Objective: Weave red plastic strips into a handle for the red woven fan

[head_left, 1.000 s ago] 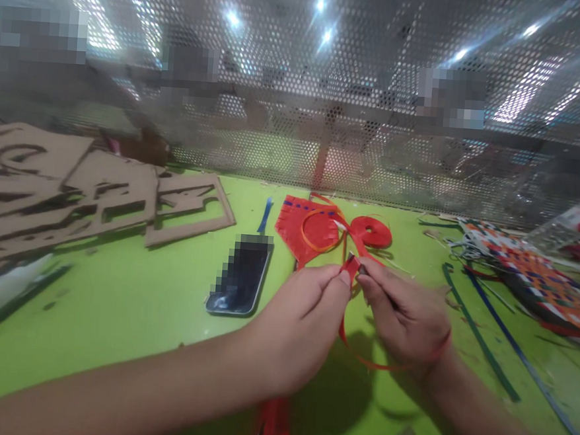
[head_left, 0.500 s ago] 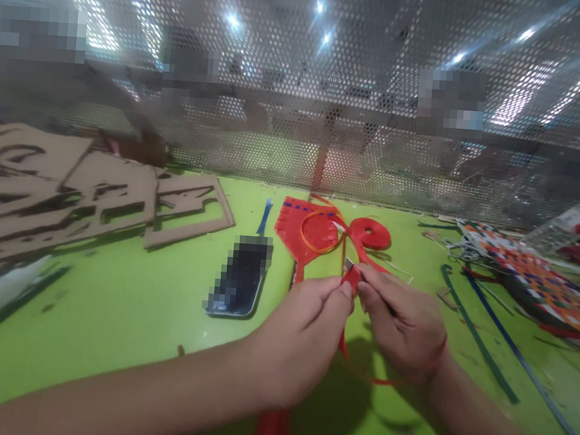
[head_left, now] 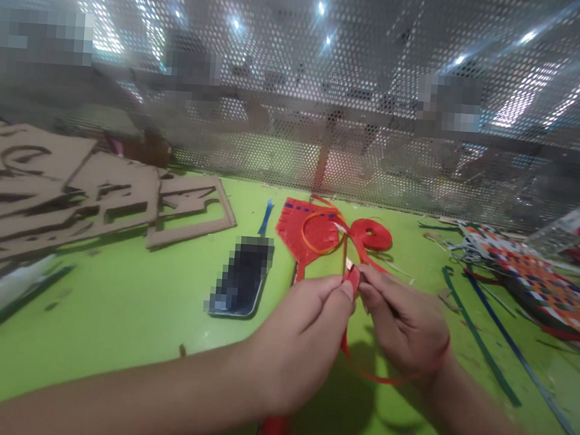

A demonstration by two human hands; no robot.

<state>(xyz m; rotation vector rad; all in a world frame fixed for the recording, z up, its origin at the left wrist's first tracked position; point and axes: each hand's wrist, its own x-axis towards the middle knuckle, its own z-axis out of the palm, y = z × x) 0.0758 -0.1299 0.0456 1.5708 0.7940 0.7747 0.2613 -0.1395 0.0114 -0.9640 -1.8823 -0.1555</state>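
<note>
Two hands meet over the bench; the left hand has its fingers clamped on one red strip, whose short visible piece tilts roughly from seven to one o'clock; the right hand lies just beside it at three, fingers together on a dark tool, mostly hidden; the left is nearer the strip; one blade-like tip rises just beyond, at about twelve, its owner unclear; from the fingers, one phone rests at nine, one green strip between three and four; farther, one red woven panel sits at ten, one red coil between twelve and one, one bottle between two and three.
</note>
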